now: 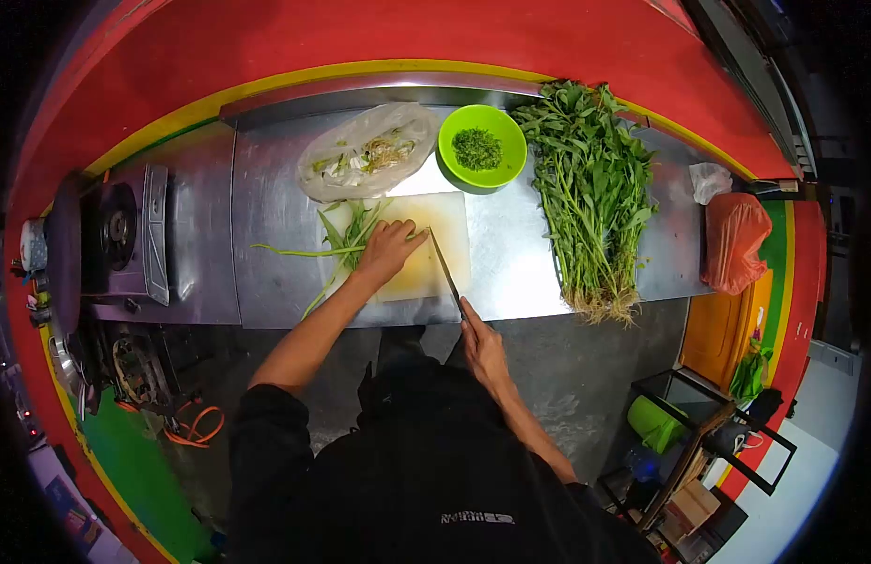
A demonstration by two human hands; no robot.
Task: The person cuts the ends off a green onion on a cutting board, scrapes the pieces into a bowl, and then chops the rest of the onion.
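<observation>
My left hand (390, 250) is closed over a bunch of green leafy stems (353, 230), pressing them on the white cutting board (445, 268). Their leafy ends stick out to the left, and one long stem reaches past the board's edge. In my right hand (482, 340) is a knife (447, 266), its handle wrapped by my fingers. The blade slants across the board, its tip close to the left fingertips at the cut end of the stems. What lies under my left palm is hidden.
Behind the board are a plastic bag (369, 150) with root trimmings and a green bowl (482, 146) of chopped greens. A large bundle of leafy greens with roots (593, 202) lies to the right. Farther right sits a red plastic bag (736, 242); a stove (125, 235) stands left.
</observation>
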